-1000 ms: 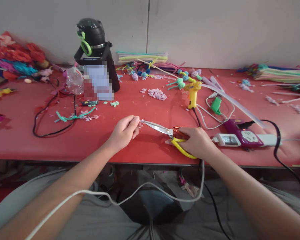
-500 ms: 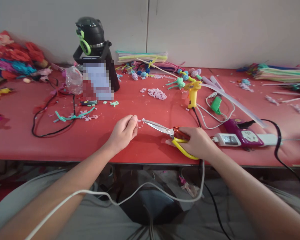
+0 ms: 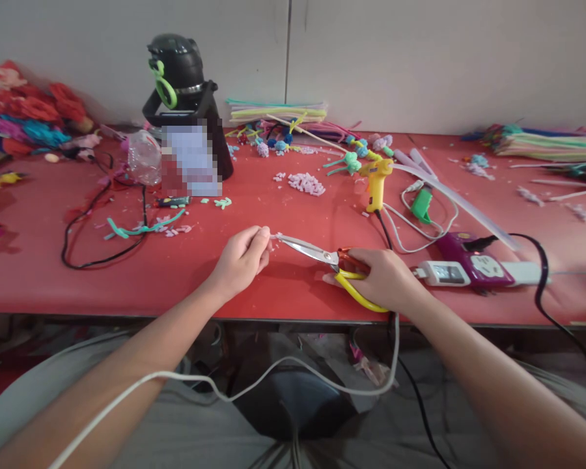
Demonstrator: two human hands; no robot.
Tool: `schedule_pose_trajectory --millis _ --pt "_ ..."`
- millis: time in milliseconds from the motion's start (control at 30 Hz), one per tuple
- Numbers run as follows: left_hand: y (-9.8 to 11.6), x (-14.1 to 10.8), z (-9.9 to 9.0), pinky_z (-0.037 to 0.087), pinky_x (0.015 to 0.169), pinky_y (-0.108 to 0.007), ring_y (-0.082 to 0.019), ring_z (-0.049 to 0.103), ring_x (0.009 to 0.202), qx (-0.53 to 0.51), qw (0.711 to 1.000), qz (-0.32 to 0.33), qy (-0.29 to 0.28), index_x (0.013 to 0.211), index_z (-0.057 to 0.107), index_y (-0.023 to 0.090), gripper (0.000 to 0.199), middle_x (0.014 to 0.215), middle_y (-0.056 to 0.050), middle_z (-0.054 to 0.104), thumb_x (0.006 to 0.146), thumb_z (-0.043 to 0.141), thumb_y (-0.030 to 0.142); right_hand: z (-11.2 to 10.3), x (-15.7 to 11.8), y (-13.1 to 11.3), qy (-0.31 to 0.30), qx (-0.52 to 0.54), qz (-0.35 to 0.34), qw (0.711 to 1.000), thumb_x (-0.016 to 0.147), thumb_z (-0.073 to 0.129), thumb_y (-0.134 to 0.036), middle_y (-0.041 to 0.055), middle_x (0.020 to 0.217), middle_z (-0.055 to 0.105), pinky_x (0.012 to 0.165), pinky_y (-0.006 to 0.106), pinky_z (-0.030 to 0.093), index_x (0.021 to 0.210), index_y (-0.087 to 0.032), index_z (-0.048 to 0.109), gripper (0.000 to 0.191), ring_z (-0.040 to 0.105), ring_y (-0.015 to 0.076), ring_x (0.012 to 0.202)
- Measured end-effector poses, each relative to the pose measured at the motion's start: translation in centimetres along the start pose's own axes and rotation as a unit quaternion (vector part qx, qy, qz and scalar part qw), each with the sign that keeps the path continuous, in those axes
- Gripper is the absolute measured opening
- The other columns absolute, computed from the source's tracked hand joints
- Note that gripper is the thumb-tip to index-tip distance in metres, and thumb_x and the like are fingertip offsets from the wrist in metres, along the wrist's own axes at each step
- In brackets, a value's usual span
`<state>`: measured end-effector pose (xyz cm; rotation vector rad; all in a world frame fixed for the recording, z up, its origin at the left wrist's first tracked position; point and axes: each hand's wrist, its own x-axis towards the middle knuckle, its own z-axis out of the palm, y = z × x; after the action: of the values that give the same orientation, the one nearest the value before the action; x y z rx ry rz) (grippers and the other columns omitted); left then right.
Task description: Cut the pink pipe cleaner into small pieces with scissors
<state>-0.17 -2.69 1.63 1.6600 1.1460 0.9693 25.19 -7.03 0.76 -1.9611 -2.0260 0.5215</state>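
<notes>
Between the thumb and fingers of my left hand is a short pale pink pipe cleaner piece, mostly hidden by the fingertips. My right hand grips a pair of scissors with one red and one yellow handle. Their blades point left, nearly closed, and the tips meet the end of the piece just beyond my left fingertips. Tiny pink bits lie on the red tabletop below the tips. Farther back sits a pile of cut pink pieces.
A yellow glue gun stands behind my right hand, near a green plug. A purple power strip lies to the right. Pipe cleaner bundles lie along the wall. A black bottle rises back left. A white cable crosses my lap.
My left hand has shifted very slightly to the right, its fingertips a little closer to the scissor tips. My right hand stays in place with the scissors.
</notes>
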Motion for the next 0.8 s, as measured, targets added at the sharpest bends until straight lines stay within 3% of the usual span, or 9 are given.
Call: schedule_pose_trajectory --millis 533,800 --pt "-0.11 0.11 0.0 0.034 0.045 -0.02 -0.007 0.039 0.042 -0.018 1.0 -0.009 -0.02 0.068 0.044 0.019 0.035 0.048 0.006 0.041 0.102 0.041 0.027 0.11 0.17 0.01 0.01 -0.014 -0.003 1.0 0.062 0.053 -0.091 -0.0007 0.056 0.048 0.051 0.027 0.026 0.06 -0.022 0.044 0.07 0.036 0.012 0.054" --pt "0.12 0.1 0.06 0.033 0.044 -0.02 -0.006 0.039 0.041 -0.022 0.999 -0.021 -0.016 0.066 0.041 0.02 0.036 0.048 0.006 0.04 0.102 0.041 0.026 0.07 0.0 -0.06 0.012 -0.013 -0.002 1.0 0.063 0.054 -0.09 -0.0015 0.055 0.046 0.051 0.027 0.025 0.059 -0.022 0.04 0.07 0.035 0.0114 0.054"
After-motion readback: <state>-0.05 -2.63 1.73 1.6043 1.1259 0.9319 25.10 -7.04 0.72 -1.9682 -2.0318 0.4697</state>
